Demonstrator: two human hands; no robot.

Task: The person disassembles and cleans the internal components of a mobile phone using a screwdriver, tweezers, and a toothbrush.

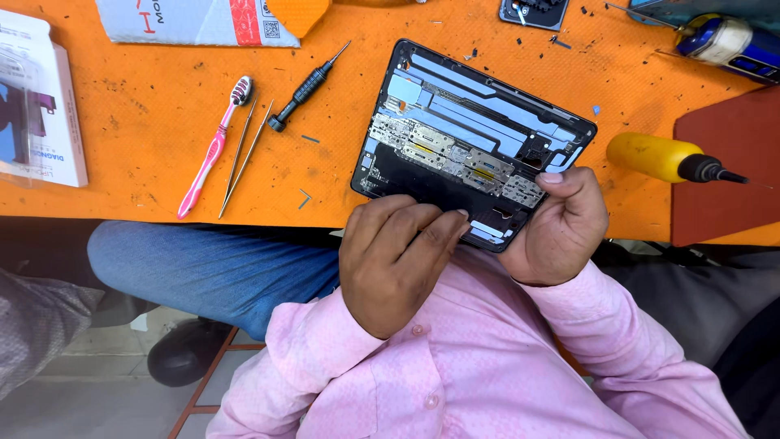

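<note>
The opened tablet (pixel 467 134) lies tilted at the near edge of the orange table (pixel 146 122). The right hand (pixel 561 223) clasps its near right corner, thumb on top. The left hand (pixel 398 260) rests fingertips (pixel 451 223) on its near edge, fingers curled. To the left lie tweezers (pixel 242 158), a screwdriver (pixel 305 88) and a pink toothbrush (pixel 213 150).

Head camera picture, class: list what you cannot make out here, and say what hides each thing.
- Near corner of the opened tablet: covered by the left hand and right hand.
- Fingertips of the left hand: pressed onto the tablet, so their grip cannot be seen.
- Blue can and grey packet: cut off by the top edge.
- White box: cut off by the left edge.
- Small screws on the orange mat: too small to count.
</note>
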